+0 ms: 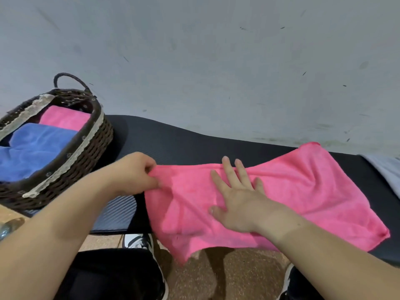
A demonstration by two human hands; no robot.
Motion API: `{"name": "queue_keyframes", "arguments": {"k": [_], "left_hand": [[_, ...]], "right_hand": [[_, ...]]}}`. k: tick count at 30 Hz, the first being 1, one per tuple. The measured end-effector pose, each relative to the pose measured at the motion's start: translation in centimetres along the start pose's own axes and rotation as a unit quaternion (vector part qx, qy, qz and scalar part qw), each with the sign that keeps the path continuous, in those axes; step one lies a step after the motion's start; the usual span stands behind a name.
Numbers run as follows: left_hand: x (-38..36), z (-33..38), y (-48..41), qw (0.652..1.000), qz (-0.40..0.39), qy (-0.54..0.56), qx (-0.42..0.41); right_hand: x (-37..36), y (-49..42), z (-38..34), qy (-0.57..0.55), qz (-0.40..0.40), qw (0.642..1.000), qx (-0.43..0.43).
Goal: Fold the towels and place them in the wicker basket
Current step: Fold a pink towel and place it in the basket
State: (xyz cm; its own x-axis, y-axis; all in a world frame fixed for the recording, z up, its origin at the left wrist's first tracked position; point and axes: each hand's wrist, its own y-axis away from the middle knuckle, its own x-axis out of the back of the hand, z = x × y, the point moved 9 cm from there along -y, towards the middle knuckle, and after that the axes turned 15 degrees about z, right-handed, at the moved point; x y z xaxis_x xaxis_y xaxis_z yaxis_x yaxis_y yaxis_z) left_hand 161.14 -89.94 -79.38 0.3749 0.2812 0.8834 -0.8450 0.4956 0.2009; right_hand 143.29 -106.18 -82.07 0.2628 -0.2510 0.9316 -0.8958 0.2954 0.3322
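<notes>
On my feed the left hand point(138, 172) has its fingers curled, pinching the left edge of the pink towel point(303, 187). The right hand point(236, 202) lies flat on the cloth, fingers straight and spread wide. The towel runs on to their right across the black mat point(184, 139), its near edge hanging off. Left of the pinching fingers stands the wicker basket point(91, 146) with a blue towel point(36, 148) and a second pink towel point(62, 118) inside
</notes>
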Motion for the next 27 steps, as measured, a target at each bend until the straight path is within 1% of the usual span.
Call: {"name": "queue_keyframes", "arguments": {"k": [1, 3, 4, 5, 7, 9, 10, 11, 12, 14, 15, 16, 17, 19, 22, 24, 27], "left_hand": [[0.9, -0.9, -0.4, 1.0, 0.029, 0.002, 0.01], [2.8, -2.5, -1.3, 0.992, 0.118, -0.025, 0.028], [3.5, -2.8, -1.5, 0.987, 0.155, -0.043, 0.03], [3.8, -2.8, -1.6, 0.981, 0.179, -0.064, 0.028], [3.5, -1.4, -1.1, 0.978, 0.189, -0.089, -0.002], [2.9, 1.4, 0.0, 0.974, 0.203, -0.085, -0.054], [2.2, 2.9, 0.7, 0.972, 0.198, -0.088, -0.086], [1.0, 4.1, 1.3, 0.974, 0.172, -0.101, -0.107], [-0.7, 4.7, 1.7, 0.978, 0.13, -0.121, -0.11], [-4.2, 4.2, 2.6, 0.98, 0.018, -0.179, -0.08], [-5.6, 3.7, 2.9, 0.976, -0.024, -0.207, -0.062], [-6.4, 3.4, 3.0, 0.973, -0.042, -0.222, -0.05], [-6.8, 3.3, 2.9, 0.972, -0.046, -0.224, -0.045], [-7.0, 3.8, 2.1, 0.973, -0.035, -0.217, -0.065], [-6.9, 5.2, 0.1, 0.975, -0.008, -0.18, -0.133], [-7.3, 7.0, -0.7, 0.971, 0.013, -0.158, -0.181], [-8.2, 10.2, -0.3, 0.956, 0.044, -0.173, -0.231]], "right_hand": [[0.9, -0.4, -0.1, -0.011, 0.044, 0.999, 0.013], [3.5, -1.3, 0.7, -0.045, 0.156, 0.987, 0.016], [4.5, -1.8, 1.8, -0.065, 0.194, 0.979, -0.002], [5.1, -2.2, 3.1, -0.078, 0.21, 0.974, -0.028], [5.2, -2.8, 4.9, -0.073, 0.202, 0.975, -0.06], [4.6, -3.1, 5.6, -0.041, 0.192, 0.979, -0.058], [4.2, -3.2, 5.7, -0.028, 0.183, 0.981, -0.059], [3.6, -3.1, 6.0, -0.017, 0.164, 0.984, -0.069], [2.8, -3.0, 6.4, -0.01, 0.137, 0.987, -0.086], [1.4, -2.7, 7.4, -0.006, 0.079, 0.989, -0.126], [1.0, -2.5, 7.7, -0.013, 0.062, 0.989, -0.136], [0.5, -2.4, 7.9, -0.022, 0.055, 0.988, -0.141], [0.1, -2.1, 8.1, -0.029, 0.055, 0.988, -0.144], [-0.4, -1.3, 8.7, -0.037, 0.06, 0.986, -0.153], [-0.8, 0.3, 10.8, -0.043, 0.064, 0.98, -0.185], [-0.7, 1.4, 13.2, -0.053, 0.072, 0.971, -0.22], [-0.2, 2.6, 16.5, -0.065, 0.085, 0.959, -0.262]]}}
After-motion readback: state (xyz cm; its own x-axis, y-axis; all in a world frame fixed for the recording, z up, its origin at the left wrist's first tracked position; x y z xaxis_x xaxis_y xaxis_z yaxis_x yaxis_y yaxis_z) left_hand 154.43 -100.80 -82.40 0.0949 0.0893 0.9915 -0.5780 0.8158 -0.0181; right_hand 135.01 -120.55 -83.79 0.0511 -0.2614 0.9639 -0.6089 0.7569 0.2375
